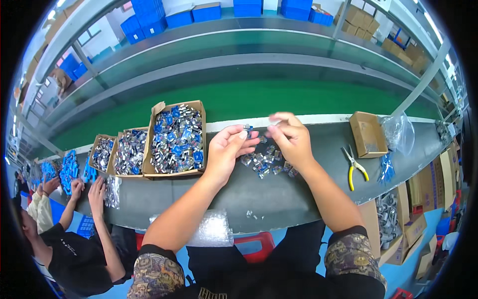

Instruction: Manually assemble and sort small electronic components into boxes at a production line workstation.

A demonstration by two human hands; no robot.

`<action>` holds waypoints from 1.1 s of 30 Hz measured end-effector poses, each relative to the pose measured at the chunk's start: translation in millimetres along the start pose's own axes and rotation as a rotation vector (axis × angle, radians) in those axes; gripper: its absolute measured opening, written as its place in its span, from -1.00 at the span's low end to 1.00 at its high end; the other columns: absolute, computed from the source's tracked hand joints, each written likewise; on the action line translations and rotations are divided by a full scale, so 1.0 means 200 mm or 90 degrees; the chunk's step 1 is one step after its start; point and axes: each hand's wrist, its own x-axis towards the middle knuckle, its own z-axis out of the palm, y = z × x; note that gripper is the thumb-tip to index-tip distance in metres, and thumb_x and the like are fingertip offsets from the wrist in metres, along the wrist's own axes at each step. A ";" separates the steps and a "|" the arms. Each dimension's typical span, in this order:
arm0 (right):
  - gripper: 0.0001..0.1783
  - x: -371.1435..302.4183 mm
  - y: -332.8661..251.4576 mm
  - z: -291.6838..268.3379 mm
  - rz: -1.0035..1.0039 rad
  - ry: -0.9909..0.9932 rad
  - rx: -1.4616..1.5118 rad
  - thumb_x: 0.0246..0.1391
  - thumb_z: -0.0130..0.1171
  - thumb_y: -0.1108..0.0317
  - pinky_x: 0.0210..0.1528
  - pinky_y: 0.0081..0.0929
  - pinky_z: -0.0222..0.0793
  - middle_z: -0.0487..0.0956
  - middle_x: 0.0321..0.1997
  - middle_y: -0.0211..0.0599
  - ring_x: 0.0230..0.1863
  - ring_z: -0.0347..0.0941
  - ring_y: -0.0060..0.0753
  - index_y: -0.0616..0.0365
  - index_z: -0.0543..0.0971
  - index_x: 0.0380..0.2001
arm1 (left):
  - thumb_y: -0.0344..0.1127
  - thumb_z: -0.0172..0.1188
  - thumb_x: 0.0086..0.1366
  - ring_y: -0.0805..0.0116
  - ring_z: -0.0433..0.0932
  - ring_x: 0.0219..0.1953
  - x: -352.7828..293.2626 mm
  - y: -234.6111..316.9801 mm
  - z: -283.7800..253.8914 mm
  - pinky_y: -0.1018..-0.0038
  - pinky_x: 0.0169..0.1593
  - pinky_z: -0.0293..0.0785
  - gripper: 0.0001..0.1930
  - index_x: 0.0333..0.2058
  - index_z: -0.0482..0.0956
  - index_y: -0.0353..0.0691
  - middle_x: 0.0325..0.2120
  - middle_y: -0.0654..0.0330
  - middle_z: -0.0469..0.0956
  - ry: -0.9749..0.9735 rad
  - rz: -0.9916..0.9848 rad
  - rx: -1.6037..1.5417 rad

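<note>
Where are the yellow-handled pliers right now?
In the head view, the yellow-handled pliers lie on the dark bench, right of the right hand and beside the small cardboard box.

A: How was the light?
B: Bright, fairly even. Tube lights [433, 26] glowed at upper right; the plastic bag [400, 133] at right caught glare.
A: Sharpness?
B: Right hand [294, 142] was blurred, mid-frame. Straight edges bowed toward the rim; corners went black.

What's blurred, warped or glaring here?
Head view: right hand fingertips look motion-smeared, left hand crisper; bench edges bow from fisheye distortion; glints on the clear bag and bubble wrap; picture corners black.
</note>
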 end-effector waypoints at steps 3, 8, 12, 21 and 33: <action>-0.79 0.05 -0.12 0.02 0.009 -0.005 -0.024 0.15 0.20 0.48 -0.23 -0.55 0.41 0.60 -0.16 -0.31 -0.27 0.53 -0.54 0.27 0.63 -0.15 | -0.25 0.10 0.41 0.17 0.66 -0.10 -0.01 0.03 0.00 0.40 -0.09 0.61 -0.69 -0.01 0.37 -0.33 -0.12 -0.06 0.61 -0.006 0.002 0.004; -0.83 0.01 -0.01 0.05 0.180 -0.135 0.151 0.17 0.20 0.44 -0.13 -0.54 0.39 0.60 -0.18 -0.31 -0.20 0.49 -0.53 0.30 0.60 -0.20 | -0.28 0.14 0.39 0.26 0.66 -0.18 0.02 0.01 -0.01 0.48 -0.17 0.60 -0.66 0.01 0.44 -0.41 -0.18 -0.03 0.62 0.006 0.012 -0.003; -0.86 -0.01 -0.02 0.05 0.305 -0.107 0.240 0.16 0.21 0.38 -0.16 -0.58 0.39 0.57 -0.31 -0.43 -0.26 0.47 -0.58 0.24 0.58 -0.29 | -0.26 0.26 0.31 0.49 0.58 -0.38 0.05 -0.08 -0.02 0.57 -0.30 0.53 -0.65 -0.03 0.55 -0.37 -0.31 0.15 0.63 -0.019 0.009 -0.013; -0.91 0.00 -0.13 0.04 0.178 0.018 0.065 0.17 0.17 0.46 -0.28 -0.67 0.29 0.51 -0.31 -0.43 -0.35 0.40 -0.63 0.25 0.51 -0.29 | -0.15 0.13 0.40 0.63 0.38 -0.62 0.04 -0.12 -0.03 0.64 -0.56 0.28 -0.73 -0.21 0.55 -0.29 -0.53 0.30 0.50 0.007 0.032 -0.005; -0.89 0.19 -0.59 0.83 -0.156 -0.245 -0.170 0.03 0.24 0.44 -0.21 -0.39 0.36 0.58 -0.36 -0.17 -0.29 0.47 -0.21 0.27 0.62 -0.42 | -0.20 0.18 0.24 0.21 0.54 -0.33 0.15 -0.26 -0.06 0.35 -0.22 0.46 -0.78 -0.41 0.53 -0.26 -0.51 0.13 0.49 -0.053 0.291 -0.448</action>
